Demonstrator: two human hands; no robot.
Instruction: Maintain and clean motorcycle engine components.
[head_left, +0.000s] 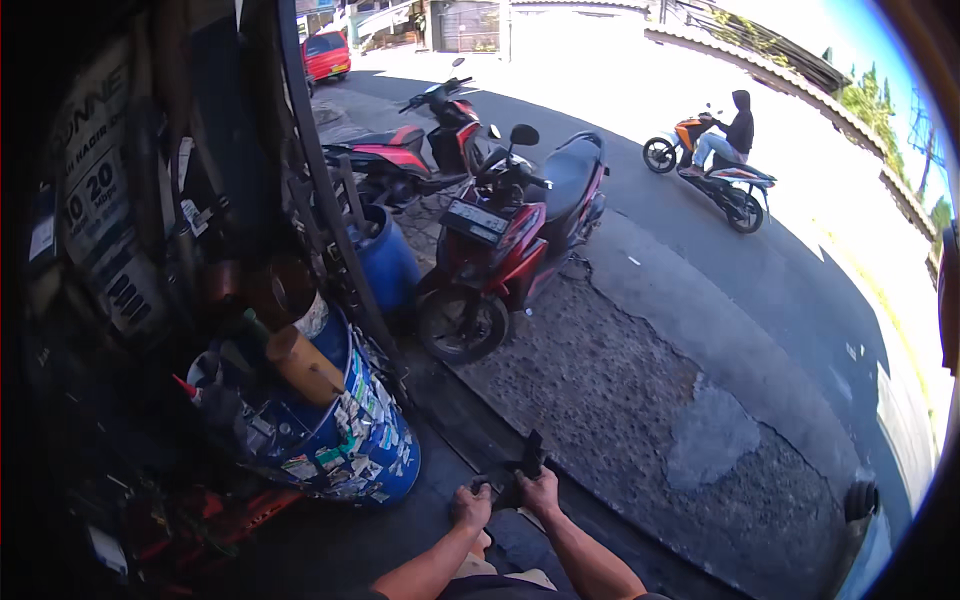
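My left hand [471, 506] and my right hand [541, 491] are close together low in the picture. Both are closed on one dark, flat-looking piece [533, 455], whose kind I cannot make out. A narrow end of it sticks up past my right hand. The fingers and the dark colour hide the rest of its shape. Nearest on the left stands a blue drum [400, 460] covered with torn paper scraps, with a tan cylinder [305, 366] and other odds and ends on top.
A red scooter [535, 235] is parked ahead, with another red and black scooter [400, 150] behind it. A blue barrel [385, 262] stands beside a dark post [335, 220]. On the road, a hooded person [738, 133] sits on an orange scooter [692, 132]. A red car [326, 56] is farther off.
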